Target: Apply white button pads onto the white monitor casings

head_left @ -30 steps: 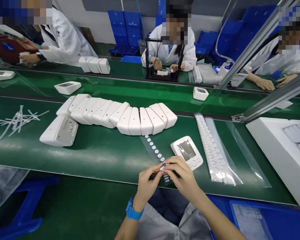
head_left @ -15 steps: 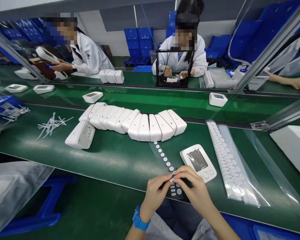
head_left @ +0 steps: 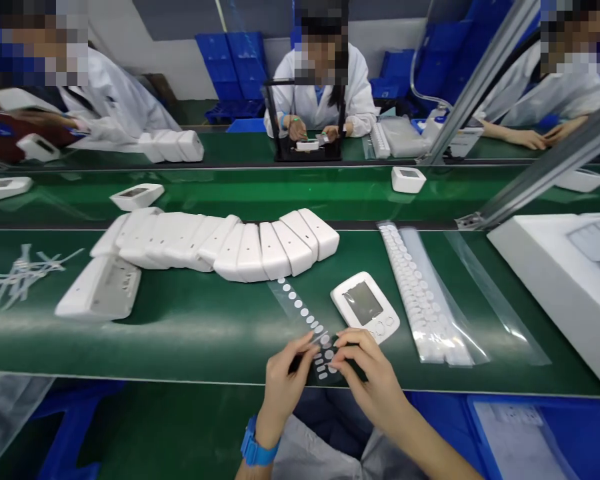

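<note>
A clear strip of white round and oval stickers point(head_left: 299, 304) lies on the green bench in front of me. Over its near end, my left hand point(head_left: 286, 372) pinches a small clear piece of film point(head_left: 321, 336) between thumb and forefinger. On the strip's other side is my right hand point(head_left: 369, 367); its thumb and forefinger tips are apart, close to the stickers. Whether a tiny piece clings to them is unclear. Just beyond the right hand lies a white device with a grey screen point(head_left: 364, 301), face up, its lower buttons partly behind my fingers.
A curved row of white device housings point(head_left: 235, 250) stands ahead. Bagged sticker strips point(head_left: 420, 300) lie to the right, beside a white foam box point(head_left: 555, 287). White thin strips point(head_left: 23, 277) are piled at left. Devices sit on the green conveyor point(head_left: 280, 190); co-workers sit beyond it.
My hands, together at the fingertips before, have drawn apart, with the clear film piece now showing at the left fingers. The view has shifted to the right.
</note>
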`<state>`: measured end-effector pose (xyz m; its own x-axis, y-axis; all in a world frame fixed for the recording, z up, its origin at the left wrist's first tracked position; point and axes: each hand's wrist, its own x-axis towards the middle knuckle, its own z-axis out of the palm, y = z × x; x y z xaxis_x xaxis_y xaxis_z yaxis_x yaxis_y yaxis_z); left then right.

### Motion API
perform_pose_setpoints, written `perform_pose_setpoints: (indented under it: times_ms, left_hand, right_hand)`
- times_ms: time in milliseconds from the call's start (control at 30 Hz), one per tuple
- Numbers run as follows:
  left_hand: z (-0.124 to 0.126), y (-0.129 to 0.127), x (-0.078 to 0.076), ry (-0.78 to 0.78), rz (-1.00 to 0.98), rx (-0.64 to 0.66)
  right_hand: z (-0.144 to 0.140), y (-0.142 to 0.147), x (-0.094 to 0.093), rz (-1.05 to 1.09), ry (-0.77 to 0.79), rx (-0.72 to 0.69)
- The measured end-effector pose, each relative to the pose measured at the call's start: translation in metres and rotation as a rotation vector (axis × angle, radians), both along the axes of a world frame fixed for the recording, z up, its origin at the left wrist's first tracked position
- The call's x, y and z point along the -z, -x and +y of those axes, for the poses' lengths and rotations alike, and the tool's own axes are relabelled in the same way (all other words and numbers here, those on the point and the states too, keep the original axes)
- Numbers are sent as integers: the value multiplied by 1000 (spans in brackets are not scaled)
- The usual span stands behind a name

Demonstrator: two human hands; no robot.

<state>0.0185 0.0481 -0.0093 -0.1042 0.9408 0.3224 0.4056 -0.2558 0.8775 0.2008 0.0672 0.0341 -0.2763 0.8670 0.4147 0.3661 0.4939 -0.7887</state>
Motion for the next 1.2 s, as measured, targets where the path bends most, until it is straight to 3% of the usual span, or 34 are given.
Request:
perform_pose_setpoints:
  times_ms: [100, 233, 333, 433, 600, 733, 867, 1200]
  left_hand:
    - [-1, -1, 0, 148, -81, -18]
    - [-2, -10, -9, 335, -87, 109]
    - [-3, -21, -19, 452, 8, 215]
    - [-4, -32, -25, 499, 96, 200]
    - [2, -49, -22, 417, 264, 101]
    - [8, -60, -14, 327, 340, 79]
    - [9, -65, -8, 266, 411, 51]
    - [10, -66, -7, 248, 429, 56]
  right_hand:
    - [7, -29, -3, -26, 49, 185]
    - [26, -67, -3, -56, 310, 405]
    - [36, -78, 2, 7, 477, 363]
    - [33, -76, 5, 76, 543, 296]
    - [9, -67, 1, 15, 556, 285]
    - [-2, -60, 0, -123, 399, 360]
    - [2, -50, 1, -240, 297, 310]
    - [13, -39, -7, -327, 351, 278]
